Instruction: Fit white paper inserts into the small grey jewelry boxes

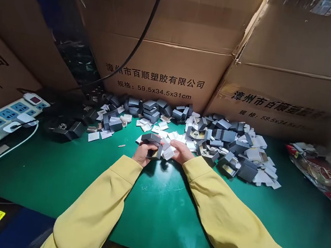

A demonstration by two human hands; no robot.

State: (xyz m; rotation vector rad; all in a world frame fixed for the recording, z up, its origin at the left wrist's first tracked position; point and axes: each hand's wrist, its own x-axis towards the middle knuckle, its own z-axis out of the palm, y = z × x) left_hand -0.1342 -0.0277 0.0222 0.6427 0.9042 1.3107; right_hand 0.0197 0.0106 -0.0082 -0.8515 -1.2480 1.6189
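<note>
My left hand (144,152) grips a small dark grey box (151,138) above the green tabletop; its lid looks raised, and its inside faces partly toward my right hand. Between the thumb and fingers of my right hand (181,151) are small white cards (167,150), held right beside the box. Whether the cards touch the box I cannot tell. Just beyond my hands lie loose white cards (174,135). To the right spreads a heap of similar grey boxes (226,135), some standing open, mixed with more white pieces.
Cardboard cartons (162,61) wall off the back, with a black cable (140,39) hanging before them. More grey boxes (152,109) line the rear. At left sits a power strip (7,117) with a white cord. A red plastic bag (317,169) lies far right.
</note>
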